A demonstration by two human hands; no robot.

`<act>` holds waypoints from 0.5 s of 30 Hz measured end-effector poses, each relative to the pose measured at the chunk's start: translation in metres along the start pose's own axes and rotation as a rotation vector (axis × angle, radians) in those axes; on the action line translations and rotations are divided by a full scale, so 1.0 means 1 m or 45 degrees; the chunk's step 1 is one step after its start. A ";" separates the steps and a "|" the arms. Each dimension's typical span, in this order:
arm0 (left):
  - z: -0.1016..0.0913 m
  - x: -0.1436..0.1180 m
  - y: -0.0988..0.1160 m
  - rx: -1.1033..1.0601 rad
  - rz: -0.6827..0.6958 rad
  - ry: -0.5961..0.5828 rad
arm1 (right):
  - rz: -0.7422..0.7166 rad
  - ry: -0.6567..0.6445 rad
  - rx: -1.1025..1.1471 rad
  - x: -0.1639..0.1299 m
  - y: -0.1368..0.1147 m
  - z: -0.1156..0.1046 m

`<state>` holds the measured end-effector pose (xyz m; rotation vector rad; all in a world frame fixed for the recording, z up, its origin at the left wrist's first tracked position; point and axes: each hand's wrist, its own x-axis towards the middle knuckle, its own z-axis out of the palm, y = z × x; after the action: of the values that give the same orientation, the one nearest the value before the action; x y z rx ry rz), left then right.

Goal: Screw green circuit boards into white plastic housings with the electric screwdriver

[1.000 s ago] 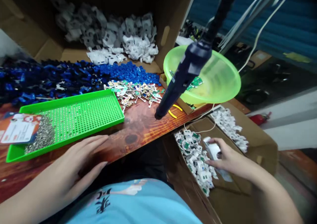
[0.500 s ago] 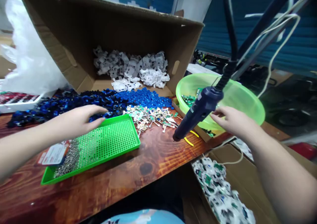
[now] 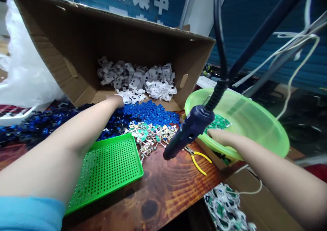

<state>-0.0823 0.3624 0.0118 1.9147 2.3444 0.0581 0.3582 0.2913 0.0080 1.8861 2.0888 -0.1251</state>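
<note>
Both hands out, one at the box, one in the bowl.

My left hand (image 3: 116, 101) reaches to the mouth of the tipped cardboard box (image 3: 76, 54), touching the knobbly white plastic housings (image 3: 138, 79) spilling out; its fingers are hidden, so I cannot tell its shape. My right hand (image 3: 218, 137) lies flat, fingers together, inside the glossy translucent green bowl (image 3: 255, 122) by small green circuit boards (image 3: 218, 122). A dark hanging screwdriver (image 3: 187, 134) dangles over the wood-grain bench (image 3: 166, 186), beside a perforated green tray (image 3: 109, 166).
</note>
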 end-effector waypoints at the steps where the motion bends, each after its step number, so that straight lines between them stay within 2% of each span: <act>1: 0.002 0.000 -0.001 -0.004 0.007 0.011 | 0.037 -0.048 -0.044 0.001 0.000 -0.001; 6: -0.003 -0.017 -0.011 -0.036 0.129 0.123 | 0.168 -0.091 -0.192 0.008 -0.003 -0.002; 11: -0.030 -0.036 -0.007 -0.087 0.284 0.301 | 0.037 -0.180 -0.209 0.004 -0.007 -0.007; 15: -0.053 -0.074 -0.002 -0.189 0.470 0.531 | -0.032 -0.207 -0.195 -0.003 -0.008 -0.013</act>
<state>-0.0754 0.2920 0.0690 2.4139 2.0818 0.7041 0.3480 0.2907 0.0203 1.7013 1.9558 -0.1166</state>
